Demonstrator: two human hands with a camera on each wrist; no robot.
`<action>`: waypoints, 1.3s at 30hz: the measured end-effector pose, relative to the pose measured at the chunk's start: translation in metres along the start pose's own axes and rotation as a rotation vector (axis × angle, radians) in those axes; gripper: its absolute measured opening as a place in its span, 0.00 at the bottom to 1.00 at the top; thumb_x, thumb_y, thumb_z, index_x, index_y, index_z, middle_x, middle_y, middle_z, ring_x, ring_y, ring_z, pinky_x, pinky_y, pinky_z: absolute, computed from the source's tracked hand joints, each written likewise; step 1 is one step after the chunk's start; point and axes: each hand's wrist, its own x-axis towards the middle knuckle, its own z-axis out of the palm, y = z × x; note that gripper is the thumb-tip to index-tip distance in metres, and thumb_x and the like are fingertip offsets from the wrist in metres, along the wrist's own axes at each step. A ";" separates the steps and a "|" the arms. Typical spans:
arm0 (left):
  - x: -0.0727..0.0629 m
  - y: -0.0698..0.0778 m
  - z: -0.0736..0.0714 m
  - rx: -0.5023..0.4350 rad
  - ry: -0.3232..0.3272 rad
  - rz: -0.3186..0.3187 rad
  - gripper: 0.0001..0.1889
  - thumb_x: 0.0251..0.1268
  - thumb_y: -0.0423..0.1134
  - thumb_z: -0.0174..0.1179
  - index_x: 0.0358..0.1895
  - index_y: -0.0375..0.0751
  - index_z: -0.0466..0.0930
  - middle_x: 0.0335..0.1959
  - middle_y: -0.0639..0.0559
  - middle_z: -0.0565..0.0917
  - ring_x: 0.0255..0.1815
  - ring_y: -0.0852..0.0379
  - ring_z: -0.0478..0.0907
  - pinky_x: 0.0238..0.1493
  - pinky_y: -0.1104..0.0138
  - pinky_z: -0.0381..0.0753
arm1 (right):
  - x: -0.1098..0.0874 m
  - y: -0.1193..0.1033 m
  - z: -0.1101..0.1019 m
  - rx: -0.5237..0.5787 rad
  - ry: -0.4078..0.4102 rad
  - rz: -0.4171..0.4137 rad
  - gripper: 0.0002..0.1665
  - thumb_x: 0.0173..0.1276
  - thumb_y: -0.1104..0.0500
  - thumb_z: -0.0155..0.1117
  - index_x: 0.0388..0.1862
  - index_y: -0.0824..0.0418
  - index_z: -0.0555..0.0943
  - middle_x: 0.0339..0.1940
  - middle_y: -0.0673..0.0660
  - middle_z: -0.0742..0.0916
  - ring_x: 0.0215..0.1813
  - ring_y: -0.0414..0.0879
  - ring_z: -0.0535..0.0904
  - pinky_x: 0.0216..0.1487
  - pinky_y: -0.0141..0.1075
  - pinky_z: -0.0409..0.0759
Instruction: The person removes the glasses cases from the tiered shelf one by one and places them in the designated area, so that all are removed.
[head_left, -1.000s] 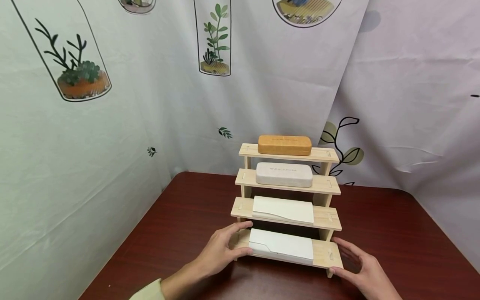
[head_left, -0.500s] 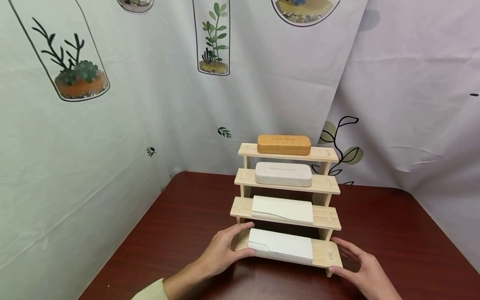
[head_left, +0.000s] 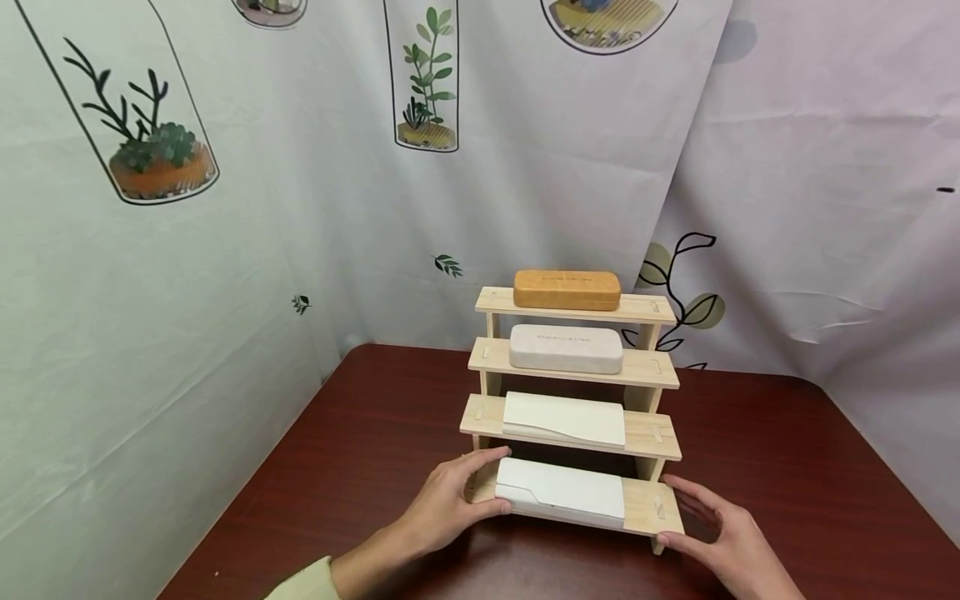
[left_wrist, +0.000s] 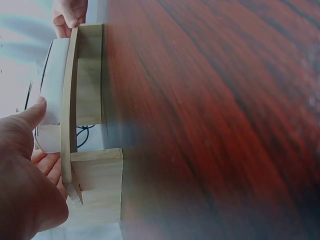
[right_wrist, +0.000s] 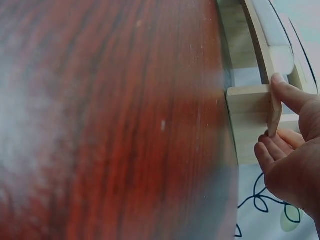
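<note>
A four-tier wooden display stand (head_left: 645, 502) stands on the table. On its bottom tier lies a white flap-front glasses case (head_left: 561, 492). My left hand (head_left: 447, 498) holds the left end of this case, thumb at its front edge and fingers behind it; the left wrist view shows the thumb against the case (left_wrist: 55, 80). My right hand (head_left: 723, 533) grips the right end of the bottom tier, its thumb at the front corner and fingers farther back. In the right wrist view the right hand (right_wrist: 292, 135) pinches the board's end.
Above, one per tier, are a cream flap case (head_left: 564, 418), an off-white hard glasses case (head_left: 566, 348) and an orange-brown case (head_left: 567, 289). The stand is near the back of the dark red table (head_left: 360, 433). Plant-printed cloth (head_left: 330, 167) hangs behind and at the left.
My left hand has slid slightly right, its thumb and fingers farther along the case's end. The right hand, the stand and the other cases stay in place.
</note>
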 end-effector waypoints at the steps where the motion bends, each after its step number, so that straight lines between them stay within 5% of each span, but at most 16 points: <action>1: 0.000 0.000 0.000 0.001 0.001 -0.001 0.36 0.64 0.53 0.76 0.74 0.47 0.78 0.68 0.57 0.82 0.67 0.56 0.79 0.67 0.59 0.80 | 0.000 0.000 0.000 0.001 -0.001 0.001 0.47 0.55 0.55 0.88 0.70 0.69 0.78 0.67 0.70 0.84 0.58 0.27 0.78 0.53 0.30 0.85; 16: 0.000 -0.001 0.002 0.001 0.014 -0.015 0.33 0.65 0.49 0.76 0.73 0.47 0.79 0.67 0.56 0.84 0.65 0.54 0.81 0.66 0.59 0.80 | 0.001 -0.001 -0.001 0.000 -0.010 0.013 0.46 0.56 0.55 0.88 0.70 0.69 0.79 0.67 0.69 0.84 0.58 0.27 0.78 0.53 0.30 0.85; 39: -0.002 0.000 0.004 -0.004 0.058 0.012 0.31 0.65 0.47 0.77 0.71 0.51 0.81 0.63 0.56 0.86 0.60 0.57 0.83 0.61 0.60 0.83 | -0.001 0.003 0.003 0.051 0.040 -0.104 0.42 0.55 0.61 0.88 0.68 0.68 0.81 0.64 0.68 0.86 0.59 0.24 0.78 0.51 0.18 0.78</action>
